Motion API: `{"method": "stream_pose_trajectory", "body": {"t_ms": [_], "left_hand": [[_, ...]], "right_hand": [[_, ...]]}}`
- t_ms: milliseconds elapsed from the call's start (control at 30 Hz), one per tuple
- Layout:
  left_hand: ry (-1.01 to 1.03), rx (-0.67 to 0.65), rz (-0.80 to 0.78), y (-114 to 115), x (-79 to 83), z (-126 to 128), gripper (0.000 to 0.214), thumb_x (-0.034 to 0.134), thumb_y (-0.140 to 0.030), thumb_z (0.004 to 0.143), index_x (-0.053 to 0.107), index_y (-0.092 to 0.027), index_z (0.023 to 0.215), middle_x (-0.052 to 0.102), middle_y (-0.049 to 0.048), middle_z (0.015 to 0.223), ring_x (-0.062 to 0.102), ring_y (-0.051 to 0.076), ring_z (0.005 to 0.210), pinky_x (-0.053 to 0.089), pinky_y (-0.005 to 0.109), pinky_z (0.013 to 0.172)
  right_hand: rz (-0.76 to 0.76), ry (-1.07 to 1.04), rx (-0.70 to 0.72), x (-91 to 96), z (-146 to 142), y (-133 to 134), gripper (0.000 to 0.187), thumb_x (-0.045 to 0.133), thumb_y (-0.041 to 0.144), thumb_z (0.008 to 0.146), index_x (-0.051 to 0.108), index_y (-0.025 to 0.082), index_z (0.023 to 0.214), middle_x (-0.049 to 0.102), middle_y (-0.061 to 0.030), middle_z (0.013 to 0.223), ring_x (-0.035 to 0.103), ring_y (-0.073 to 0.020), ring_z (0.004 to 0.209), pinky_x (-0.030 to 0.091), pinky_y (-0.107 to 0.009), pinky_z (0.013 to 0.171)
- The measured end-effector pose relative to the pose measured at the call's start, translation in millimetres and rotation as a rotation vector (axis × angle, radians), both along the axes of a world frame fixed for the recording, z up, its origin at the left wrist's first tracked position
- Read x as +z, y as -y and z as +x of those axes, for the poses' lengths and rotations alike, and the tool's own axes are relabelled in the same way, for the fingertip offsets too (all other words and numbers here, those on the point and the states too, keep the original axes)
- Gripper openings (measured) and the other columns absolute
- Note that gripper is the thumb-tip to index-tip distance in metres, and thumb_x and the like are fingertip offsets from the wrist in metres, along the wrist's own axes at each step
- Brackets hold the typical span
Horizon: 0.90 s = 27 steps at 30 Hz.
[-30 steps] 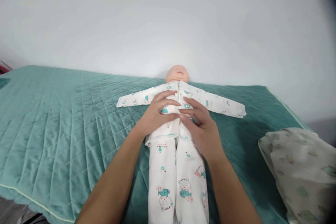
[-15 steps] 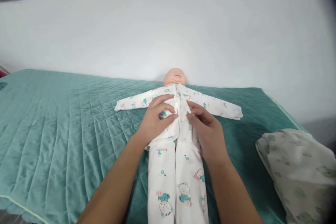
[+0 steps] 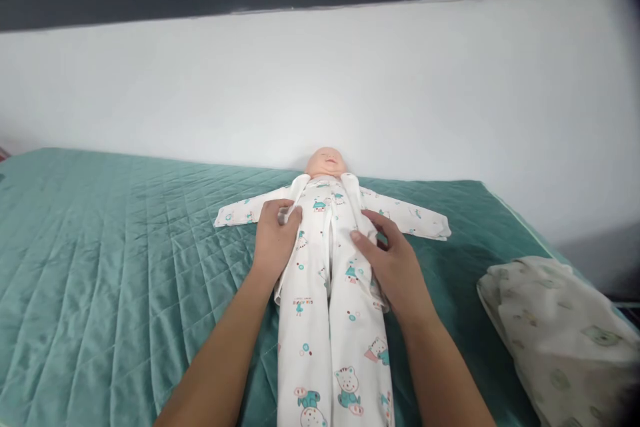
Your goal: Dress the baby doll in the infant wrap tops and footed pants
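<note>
A quilted teal cover [image 3: 100,267] is lying over the bed, running up against a white wall [image 3: 200,93]. The left hand [image 3: 274,240] is pinching 1 open front edge of a printed top [image 3: 400,215], just beside the chest of the baby doll [image 3: 325,163] wearing it. The doll is lying face up, head at the wall. The right hand [image 3: 395,267] is gripping the other edge between thumb and fingers. A folded printed cloth [image 3: 555,327] is sitting at the far right.
</note>
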<state>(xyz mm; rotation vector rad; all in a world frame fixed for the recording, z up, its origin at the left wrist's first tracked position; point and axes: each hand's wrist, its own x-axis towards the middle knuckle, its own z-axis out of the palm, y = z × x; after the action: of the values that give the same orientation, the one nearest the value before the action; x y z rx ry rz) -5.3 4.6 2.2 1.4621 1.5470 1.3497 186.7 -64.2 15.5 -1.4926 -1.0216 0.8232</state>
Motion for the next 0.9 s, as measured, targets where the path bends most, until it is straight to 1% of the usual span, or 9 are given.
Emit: {"method": "stream_pose_trajectory", "body": {"t_ms": [100,233,300,433,500,600,700,800,900], "left_hand": [[-0.015,-0.026,-0.019,0,2.7,-1,0.019,0.067,-0.033,0.085,0.068,-0.021,0.099,0.065,0.0017,0.106,0.059,0.017,0.101,0.045,0.031,0.091],[0.031,-0.046,-0.055,-3,0.2,-4,0.015,0.066,-0.031,0.085,0.069,-0.022,0.096,0.06,-0.0035,0.086,0.047,0.011,0.067,0.043,0.027,0.071],[0.018,-0.027,0.016,-4,-2.4,-6,0.011,0.063,-0.027,0.086,0.068,-0.021,0.093,0.058,-0.0035,0.082,0.047,0.011,0.066,0.043,0.027,0.07],[-0.175,0.075,0.282,-8,-7.6,-17,0.015,0.052,-0.017,0.09,0.067,-0.02,0.089,0.06,0.0013,0.088,0.059,0.016,0.088,0.045,0.028,0.084],[-0.313,0.172,0.267,-12,-10.5,-27,0.018,0.05,-0.014,0.09,0.067,-0.021,0.089,0.06,0.0037,0.092,0.06,0.018,0.089,0.046,0.03,0.082],[-0.495,0.286,0.102,-16,-14.7,-40,0.028,0.045,-0.01,0.089,0.069,-0.022,0.094,0.061,0.0074,0.102,0.062,0.022,0.092,0.047,0.034,0.077],[-0.669,0.289,0.06,-15,-16.7,-41,0.04,0.043,-0.003,0.085,0.071,-0.024,0.104,0.063,0.0099,0.114,0.06,0.029,0.107,0.049,0.04,0.083],[-0.754,0.193,0.152,-18,-16.3,-32,0.038,0.046,-0.006,0.088,0.071,-0.023,0.11,0.064,0.0108,0.125,0.056,0.031,0.121,0.048,0.047,0.097],[-0.779,0.033,0.227,-29,-16.5,-24,0.032,0.048,-0.017,0.095,0.069,-0.023,0.118,0.061,0.0097,0.138,0.049,0.029,0.136,0.042,0.048,0.112]], "right_hand": [[-0.049,0.087,-0.003,3.2,0,1,0.057,0.082,0.05,0.07,0.067,0.029,0.121,0.064,-0.0044,0.124,0.061,-0.023,0.103,0.05,-0.036,0.088],[-0.08,-0.137,0.0,-5.8,7,-4,0.041,0.077,0.049,0.075,0.067,0.026,0.107,0.064,0.0012,0.088,0.057,-0.0154,0.073,0.046,-0.028,0.066],[-0.05,-0.225,-0.008,-11.6,12,-7,0.035,0.078,0.045,0.073,0.066,0.023,0.098,0.061,0.0031,0.079,0.052,-0.0124,0.066,0.042,-0.025,0.061],[0.023,-0.152,-0.273,-18.0,35,-12,0.03,0.076,0.034,0.067,0.068,0.021,0.092,0.06,0.0032,0.077,0.051,-0.0118,0.065,0.04,-0.025,0.059],[0.011,-0.05,-0.449,-19.3,50,-14,0.031,0.073,0.031,0.066,0.07,0.02,0.094,0.061,0.0023,0.077,0.052,-0.0129,0.065,0.041,-0.026,0.059],[-0.017,0.125,-0.523,-21.9,62,-16,0.034,0.068,0.035,0.071,0.07,0.02,0.101,0.067,-0.0037,0.092,0.062,-0.0194,0.08,0.049,-0.034,0.072],[0.104,0.4,-0.447,-27.4,57,-20,0.037,0.064,0.042,0.078,0.069,0.018,0.106,0.068,-0.0123,0.117,0.062,-0.0283,0.111,0.048,-0.046,0.099],[0.209,0.607,-0.322,-35.4,46,-27,0.045,0.063,0.046,0.081,0.067,0.016,0.114,0.062,-0.0176,0.133,0.053,-0.0322,0.13,0.037,-0.053,0.114],[0.178,0.703,-0.239,-42.9,40,-35,0.053,0.06,0.05,0.086,0.064,0.015,0.125,0.057,-0.0196,0.142,0.047,-0.033,0.138,0.034,-0.055,0.117]]}}
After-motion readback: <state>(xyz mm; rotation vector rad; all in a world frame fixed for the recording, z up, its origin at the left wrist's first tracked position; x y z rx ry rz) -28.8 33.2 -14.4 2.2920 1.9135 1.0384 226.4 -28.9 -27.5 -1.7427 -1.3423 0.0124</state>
